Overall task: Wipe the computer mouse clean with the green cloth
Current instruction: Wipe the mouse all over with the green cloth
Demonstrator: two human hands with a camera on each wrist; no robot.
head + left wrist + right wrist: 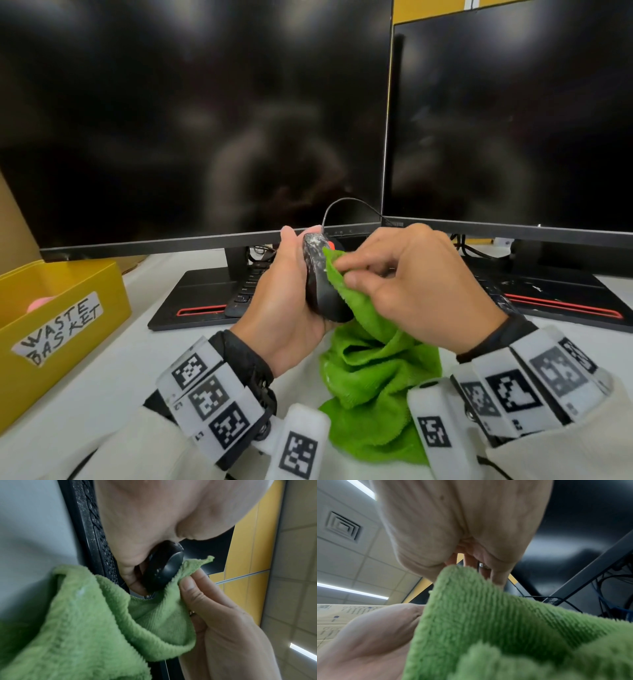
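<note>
Left fingers [291, 240] grip mouse [320, 277] upright, cable-end up; right fingers [356, 274] pinch green cloth [376, 370] against it

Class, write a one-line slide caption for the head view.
Left hand holds a smudged mouse while right hand wipes it with green cloth.

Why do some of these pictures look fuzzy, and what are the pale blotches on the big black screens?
Head view: the dark monitors mirror ceiling lights as soft glare; the mouse looks fairly sharp. Left wrist view: the green cloth blurs close to the lens. Right wrist view: cloth and right hand are both soft, too close to focus.
</note>
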